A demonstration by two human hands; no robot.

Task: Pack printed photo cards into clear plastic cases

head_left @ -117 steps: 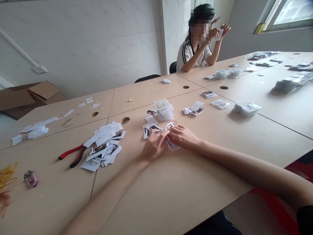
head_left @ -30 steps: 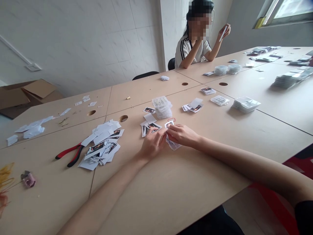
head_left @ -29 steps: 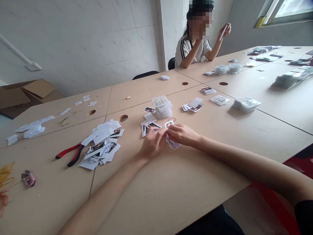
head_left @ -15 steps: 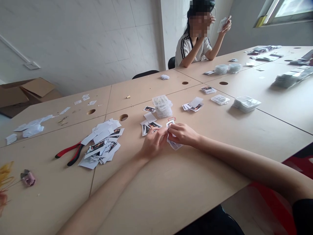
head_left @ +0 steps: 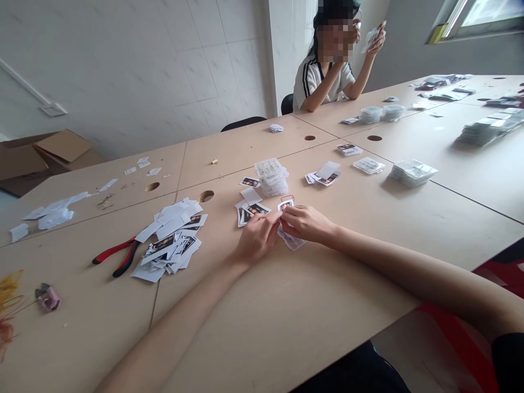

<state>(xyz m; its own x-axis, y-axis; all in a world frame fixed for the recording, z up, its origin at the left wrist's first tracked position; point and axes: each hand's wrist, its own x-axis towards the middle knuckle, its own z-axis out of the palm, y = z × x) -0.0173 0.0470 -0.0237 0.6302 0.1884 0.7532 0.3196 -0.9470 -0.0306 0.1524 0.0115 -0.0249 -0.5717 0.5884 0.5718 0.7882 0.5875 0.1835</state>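
My left hand (head_left: pixel 257 236) and my right hand (head_left: pixel 307 222) meet fingertip to fingertip over the table. The right fingers are closed on a small white-edged printed card (head_left: pixel 285 204). At the card's lower left edge the left fingers are pinched together, and what lies between them is hidden. Partly under my right hand is a clear plastic case (head_left: pixel 291 241). A thin red outline (head_left: pixel 289 197) shows just beyond the card. Close by stand a stack of clear plastic cases (head_left: pixel 272 177) and a small pile of printed cards (head_left: pixel 250 210).
Left of my hands lies a larger heap of cards (head_left: pixel 172 240), touching red-and-black pliers (head_left: pixel 118 255). More cases (head_left: pixel 413 172) and cards (head_left: pixel 325 174) sit to the right. A person (head_left: pixel 327 76) across the table holds up a clear case (head_left: pixel 370 40). Cable holes (head_left: pixel 207 195) pierce the tabletop.
My hands stay in nearly the same place, with only slight finger movement at the card. The person across the table has tilted the raised case a little.
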